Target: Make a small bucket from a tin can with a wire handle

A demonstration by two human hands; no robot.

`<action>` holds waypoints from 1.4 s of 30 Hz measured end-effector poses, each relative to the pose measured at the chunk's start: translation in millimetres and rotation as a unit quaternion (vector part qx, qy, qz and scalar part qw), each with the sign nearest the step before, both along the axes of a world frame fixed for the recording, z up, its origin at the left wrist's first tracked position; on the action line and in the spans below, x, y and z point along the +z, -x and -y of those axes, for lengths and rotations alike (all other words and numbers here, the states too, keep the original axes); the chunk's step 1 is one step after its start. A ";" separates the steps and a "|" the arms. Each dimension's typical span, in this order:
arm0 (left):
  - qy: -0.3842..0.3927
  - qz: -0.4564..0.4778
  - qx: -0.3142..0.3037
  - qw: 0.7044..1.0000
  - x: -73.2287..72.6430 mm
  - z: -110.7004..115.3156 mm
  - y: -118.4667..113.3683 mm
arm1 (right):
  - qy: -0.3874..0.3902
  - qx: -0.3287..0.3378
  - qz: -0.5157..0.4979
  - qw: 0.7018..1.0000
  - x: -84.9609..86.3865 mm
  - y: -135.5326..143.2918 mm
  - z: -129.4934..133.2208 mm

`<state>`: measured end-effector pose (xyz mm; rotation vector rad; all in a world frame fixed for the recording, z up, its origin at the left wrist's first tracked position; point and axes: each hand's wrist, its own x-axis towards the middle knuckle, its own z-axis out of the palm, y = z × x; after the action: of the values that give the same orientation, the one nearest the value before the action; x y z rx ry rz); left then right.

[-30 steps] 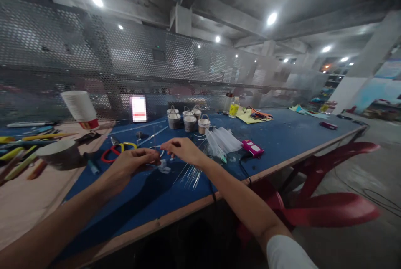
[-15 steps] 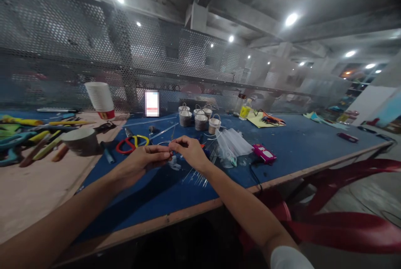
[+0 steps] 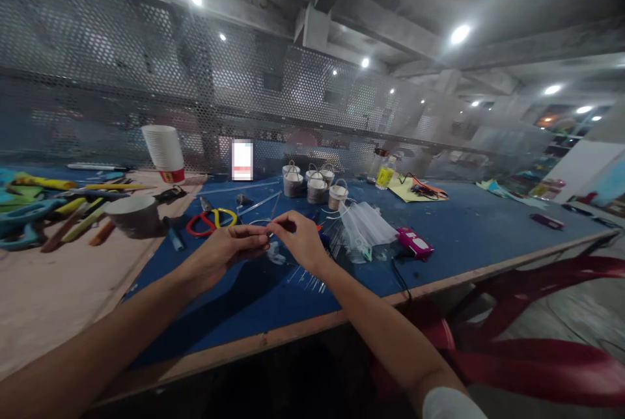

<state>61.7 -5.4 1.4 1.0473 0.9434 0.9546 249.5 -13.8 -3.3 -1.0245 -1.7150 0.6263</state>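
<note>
My left hand (image 3: 229,251) and my right hand (image 3: 297,237) meet above the blue table, fingertips pinched close together. A thin strand (image 3: 276,203) sticks up from between them; its lower end is hidden by my fingers, and its material is too small to tell. Just left of my left hand lie scissors (image 3: 200,225) with one red and one yellow handle loop. Under the fingertips is a crumpled clear scrap (image 3: 276,253). Several clear thin sticks (image 3: 306,278) lie beside my right wrist. Beyond the hands stand several small cups with looped handles, one a brown cup (image 3: 338,198).
A white plastic bag (image 3: 371,224) and a magenta box (image 3: 414,243) with a black cable lie to the right. Stacked paper cups (image 3: 163,149), a grey cup (image 3: 134,216) and several tools are at left. A yellow-labelled bottle (image 3: 385,175) stands behind; a red chair (image 3: 537,367) is at right.
The whole view has shifted slightly, so things appear a little further right. My hands stay pinched together, with the fingers slightly repositioned and the thin strand leaning a bit more to the right.
</note>
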 end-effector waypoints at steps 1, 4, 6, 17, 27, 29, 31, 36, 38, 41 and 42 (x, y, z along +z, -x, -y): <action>0.001 0.002 0.004 1.000 0.8 0.6 -0.7 | -0.020 -0.016 0.025 0.999 0.1 0.4 1.3; 0.002 0.007 0.024 1.000 2.9 2.2 -2.1 | -0.066 -0.046 0.086 0.993 2.5 -2.9 1.1; -0.002 0.010 0.030 0.999 2.9 1.8 -1.1 | -0.071 -0.057 0.091 0.992 7.1 -12.4 -3.0; -0.021 0.023 0.047 0.998 -0.4 -7.8 6.9 | 0.070 -0.181 0.445 0.874 4.3 -80.8 -5.0; -0.011 0.037 0.030 0.999 -1.1 -6.1 8.2 | 0.072 -0.224 0.502 0.832 -15.5 -68.8 -17.1; -0.004 0.046 0.035 0.998 -0.7 -6.7 8.9 | 0.069 -0.230 0.455 0.858 -11.7 -77.7 -14.4; 0.002 0.052 0.048 0.997 -0.8 -8.0 9.4 | 0.070 -0.210 0.319 0.921 -6.6 -86.3 -9.6; 0.007 0.057 0.061 0.996 -3.6 -10.6 9.4 | 0.069 -0.051 -0.039 0.996 5.1 -80.1 4.5; 0.011 0.058 0.069 0.996 -4.5 -10.4 9.3 | 0.084 -0.017 -0.096 0.992 9.5 -68.2 8.8; 0.013 0.061 0.078 0.995 -4.8 -10.1 9.6 | 0.106 0.004 -0.064 0.992 16.1 -51.5 12.0; 0.014 0.062 0.080 0.995 -4.7 -10.2 9.9 | 0.103 0.001 -0.043 0.994 17.9 -47.1 12.2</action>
<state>51.8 4.8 -3.3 0.8880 0.9455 1.1219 296.6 -25.9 14.6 -1.1225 -1.6012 0.8500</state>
